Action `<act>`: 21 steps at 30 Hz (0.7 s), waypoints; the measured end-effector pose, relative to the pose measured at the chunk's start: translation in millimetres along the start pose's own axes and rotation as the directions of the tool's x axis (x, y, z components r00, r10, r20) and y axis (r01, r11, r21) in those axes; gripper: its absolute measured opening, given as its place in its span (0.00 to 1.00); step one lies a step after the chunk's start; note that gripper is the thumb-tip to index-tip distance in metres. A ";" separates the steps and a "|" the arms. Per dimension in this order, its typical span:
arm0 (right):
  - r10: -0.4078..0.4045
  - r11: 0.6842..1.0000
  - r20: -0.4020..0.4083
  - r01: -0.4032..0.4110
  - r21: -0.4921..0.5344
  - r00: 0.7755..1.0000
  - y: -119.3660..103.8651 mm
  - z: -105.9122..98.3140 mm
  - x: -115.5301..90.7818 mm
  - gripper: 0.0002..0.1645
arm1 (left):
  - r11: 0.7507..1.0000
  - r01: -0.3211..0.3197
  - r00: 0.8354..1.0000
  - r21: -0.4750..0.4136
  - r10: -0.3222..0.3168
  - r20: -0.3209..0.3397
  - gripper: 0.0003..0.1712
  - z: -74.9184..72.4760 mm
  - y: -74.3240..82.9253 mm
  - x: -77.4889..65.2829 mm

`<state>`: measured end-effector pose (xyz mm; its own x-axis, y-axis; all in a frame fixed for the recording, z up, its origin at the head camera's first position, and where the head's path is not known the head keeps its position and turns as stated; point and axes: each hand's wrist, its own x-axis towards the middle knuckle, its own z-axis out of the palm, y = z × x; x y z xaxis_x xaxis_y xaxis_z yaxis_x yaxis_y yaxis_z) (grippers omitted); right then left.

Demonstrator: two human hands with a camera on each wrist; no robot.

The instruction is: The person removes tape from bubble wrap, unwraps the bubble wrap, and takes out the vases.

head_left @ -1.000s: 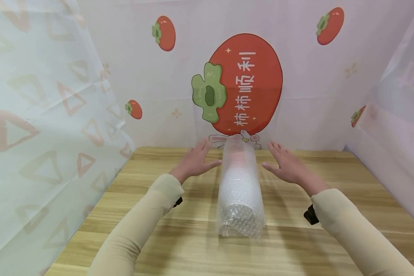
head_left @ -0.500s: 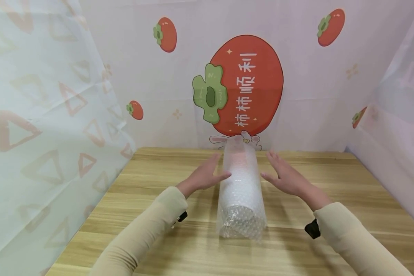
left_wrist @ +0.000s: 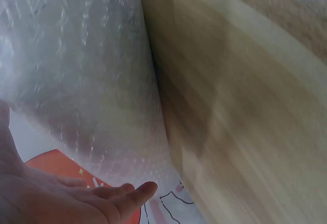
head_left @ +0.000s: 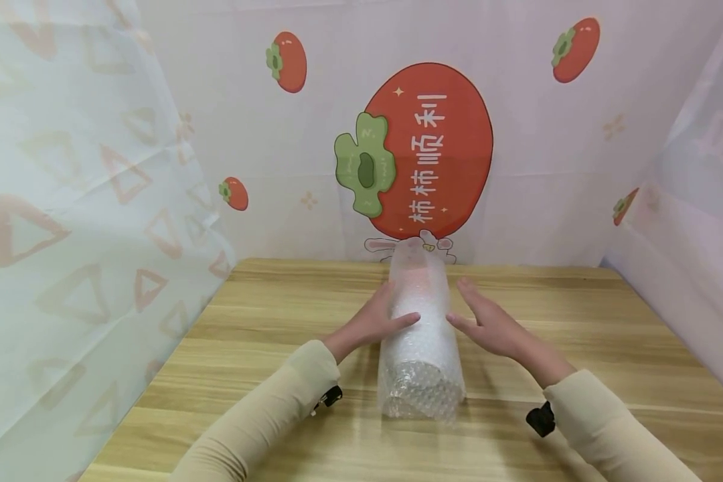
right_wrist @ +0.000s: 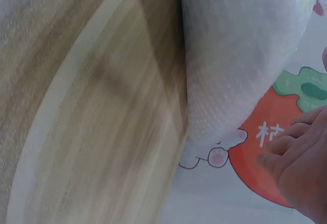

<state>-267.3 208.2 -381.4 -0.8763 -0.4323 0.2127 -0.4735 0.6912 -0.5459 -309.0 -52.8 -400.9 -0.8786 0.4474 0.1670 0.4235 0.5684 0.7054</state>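
A roll of bubble wrap (head_left: 422, 335) lies lengthwise on the wooden table, its open end toward me and its far end near the back cloth. At its left side is my left hand (head_left: 376, 321), fingers straight and thumb over the roll; whether it touches cannot be told. My right hand (head_left: 491, 328) is spread on the opposite side, its thumb tip close to the wrap. In the left wrist view the fingers (left_wrist: 130, 201) extend beside the bubble wrap (left_wrist: 87, 70). The right wrist view has my right hand (right_wrist: 304, 157) a little apart from the roll (right_wrist: 240, 45).
The wooden table (head_left: 265, 294) extends to both sides of the roll. A white cloth with a large printed persimmon (head_left: 452, 154) hangs behind it. Patterned cloth walls, left (head_left: 90, 234) and right (head_left: 699, 268), border the table. A dark wrist device (head_left: 541, 420) sits at my right cuff.
Both hands have come nearer to me along the roll and closer in to its sides. The left thumb now reaches further over the wrap. The roll has stayed put.
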 end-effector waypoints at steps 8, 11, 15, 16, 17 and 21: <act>-0.007 0.997 0.000 0.007 0.079 1.000 -3.6 11.6 -1.4 0.48 | 0.993 -0.012 0.999 -0.120 0.006 -0.054 0.54 9.1 -3.0 -1.1; -0.006 0.995 0.000 0.006 0.102 1.000 -4.9 15.6 -1.4 0.48 | 0.985 0.011 0.999 -0.170 -0.017 -0.035 0.53 11.2 -4.3 -1.5; 0.015 0.992 0.015 -0.016 0.126 1.000 -7.9 18.8 -1.3 0.48 | 0.981 0.053 0.998 -0.185 -0.055 -0.006 0.53 12.5 -4.4 -2.6; 0.021 0.991 0.020 -0.023 0.132 1.000 -8.6 19.4 -1.2 0.48 | 0.982 0.061 0.998 -0.179 -0.062 -0.003 0.53 12.5 -3.9 -3.1; 0.024 0.990 0.024 -0.027 0.136 0.999 -9.5 19.8 -1.0 0.49 | 0.982 0.066 0.998 -0.176 -0.068 -0.001 0.53 12.6 -3.4 -3.4; 0.024 0.988 0.029 -0.029 0.153 0.999 -11.7 21.3 -0.6 0.49 | 0.977 0.085 0.996 -0.193 -0.084 0.009 0.53 13.3 -2.1 -4.1</act>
<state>-259.4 188.1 -392.4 -0.8846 -0.4319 0.1757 -0.4291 0.6067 -0.6691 -303.3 -46.6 -412.2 -0.9092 0.4040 0.1006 0.2970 0.4599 0.8368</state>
